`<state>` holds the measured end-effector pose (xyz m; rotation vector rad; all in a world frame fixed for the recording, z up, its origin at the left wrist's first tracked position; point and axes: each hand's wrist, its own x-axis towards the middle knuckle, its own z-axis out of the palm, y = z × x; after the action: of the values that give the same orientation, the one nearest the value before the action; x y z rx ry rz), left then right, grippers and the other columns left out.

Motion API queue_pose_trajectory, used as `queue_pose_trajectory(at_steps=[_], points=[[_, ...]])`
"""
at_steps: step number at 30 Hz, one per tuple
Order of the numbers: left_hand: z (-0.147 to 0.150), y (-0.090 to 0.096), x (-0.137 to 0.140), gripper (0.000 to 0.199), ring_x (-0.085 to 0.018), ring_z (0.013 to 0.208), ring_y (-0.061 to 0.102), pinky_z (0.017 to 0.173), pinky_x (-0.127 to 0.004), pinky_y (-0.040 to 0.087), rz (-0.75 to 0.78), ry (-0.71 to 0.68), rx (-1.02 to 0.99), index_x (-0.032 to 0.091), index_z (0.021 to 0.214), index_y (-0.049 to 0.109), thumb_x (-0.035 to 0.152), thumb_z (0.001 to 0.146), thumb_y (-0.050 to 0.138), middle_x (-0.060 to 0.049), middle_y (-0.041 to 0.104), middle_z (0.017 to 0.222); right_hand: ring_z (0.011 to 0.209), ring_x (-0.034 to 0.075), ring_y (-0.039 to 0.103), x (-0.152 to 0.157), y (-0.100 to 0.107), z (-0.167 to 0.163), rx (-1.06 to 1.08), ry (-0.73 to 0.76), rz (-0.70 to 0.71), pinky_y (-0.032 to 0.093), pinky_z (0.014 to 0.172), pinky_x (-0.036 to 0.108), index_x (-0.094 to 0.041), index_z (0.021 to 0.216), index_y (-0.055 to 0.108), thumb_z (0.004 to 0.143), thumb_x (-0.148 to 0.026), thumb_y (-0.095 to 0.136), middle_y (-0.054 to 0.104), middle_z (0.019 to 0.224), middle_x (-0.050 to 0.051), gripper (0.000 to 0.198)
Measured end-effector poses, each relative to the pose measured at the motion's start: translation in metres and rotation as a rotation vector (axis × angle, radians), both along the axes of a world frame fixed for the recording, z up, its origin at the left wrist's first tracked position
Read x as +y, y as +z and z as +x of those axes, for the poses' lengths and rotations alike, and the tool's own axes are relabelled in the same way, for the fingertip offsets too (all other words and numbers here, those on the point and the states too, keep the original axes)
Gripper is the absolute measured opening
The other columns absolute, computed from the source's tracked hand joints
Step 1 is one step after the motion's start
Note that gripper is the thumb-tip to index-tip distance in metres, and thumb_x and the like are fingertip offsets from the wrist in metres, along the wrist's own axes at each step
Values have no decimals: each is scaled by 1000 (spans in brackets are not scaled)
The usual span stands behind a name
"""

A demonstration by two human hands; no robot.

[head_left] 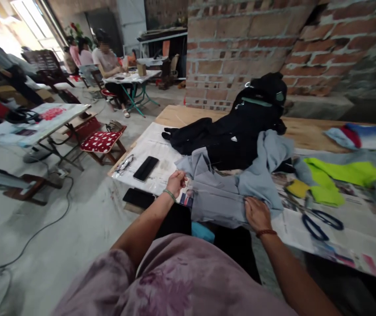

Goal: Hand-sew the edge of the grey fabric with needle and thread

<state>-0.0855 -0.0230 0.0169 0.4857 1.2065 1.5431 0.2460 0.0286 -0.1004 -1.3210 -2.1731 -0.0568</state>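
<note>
A light grey garment [217, 199] lies at the table's front edge, partly hanging over it. My left hand [176, 183] is closed in a pinch beside its left edge; what the fingertips hold is too small to make out. At the garment's right side, my right hand [257, 213] grips the cloth with bent fingers. Behind it a pile of black clothing [227, 127] spreads over the table. To the right of my right hand lie dark-handled scissors [319, 221], beside a yellow piece [298, 188] and a neon-green and grey garment [342, 173].
Newspaper [362, 219] covers part of the wooden table [181, 113]. A black phone [146, 168] and glasses [124, 163] lie at the left end. A red-cushioned stool [99, 141] stands left, with cables on the floor. People sit at a far table [138, 78]; a brick wall [237, 48] rises behind.
</note>
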Motion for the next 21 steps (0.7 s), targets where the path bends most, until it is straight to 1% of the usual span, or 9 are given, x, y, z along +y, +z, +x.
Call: queue_pose_trajectory(at_steps=[6,8,10,12,15,16,18,19,21], points=[[-5,-11,-2,18,-3,35,34,38,-18,23,-35,74,-1,15,73,53,28,71,65,5,48,50,92,25,59,4,-4,3,-23,0,19,44,84,41,-17,91,65,82,-29,35,67,95,12,34],[-4,-12,-4,20,-3,35,35,39,-18,24,-26,79,-5,15,72,53,29,70,67,5,49,50,88,25,60,6,2,-1,-9,-7,10,44,82,41,-17,90,65,80,-28,36,67,93,12,32],[0,-11,-4,23,-4,36,37,39,-19,26,6,62,-10,15,72,54,32,68,69,4,51,51,87,25,59,4,14,-15,19,-11,17,44,82,42,-16,90,65,80,-29,38,67,92,12,31],[8,-9,-2,25,-4,37,39,39,-19,27,47,34,-12,15,72,54,33,67,70,3,53,52,92,26,58,-3,29,-41,52,44,31,42,86,43,-16,93,64,82,-32,41,66,96,12,31],[20,-4,3,25,-4,36,40,39,-20,28,80,9,5,14,73,55,35,68,69,3,54,53,99,24,56,-22,46,-99,102,268,-15,41,91,39,-17,102,62,84,-38,44,65,102,11,33],[23,-2,4,26,-4,36,40,39,-20,28,86,8,18,14,73,56,36,68,69,3,54,53,101,24,55,-29,48,-119,103,312,-41,40,91,39,-16,107,60,84,-40,45,64,106,11,36],[27,4,6,26,-4,35,39,38,-20,26,94,12,45,14,73,56,37,69,68,3,54,52,101,25,55,-39,51,-154,90,349,-89,41,90,38,-15,113,58,84,-41,45,62,109,13,41],[28,7,6,26,-4,35,39,38,-20,26,93,15,55,14,73,56,38,70,67,3,54,52,101,24,55,-41,51,-168,66,357,-124,40,89,37,-15,113,58,85,-39,44,62,110,13,39],[26,15,8,25,-4,34,38,37,-19,25,83,20,72,15,74,55,38,72,65,4,54,52,101,23,55,-38,54,-187,7,354,-197,39,89,36,-16,106,63,87,-33,42,63,109,11,33]])
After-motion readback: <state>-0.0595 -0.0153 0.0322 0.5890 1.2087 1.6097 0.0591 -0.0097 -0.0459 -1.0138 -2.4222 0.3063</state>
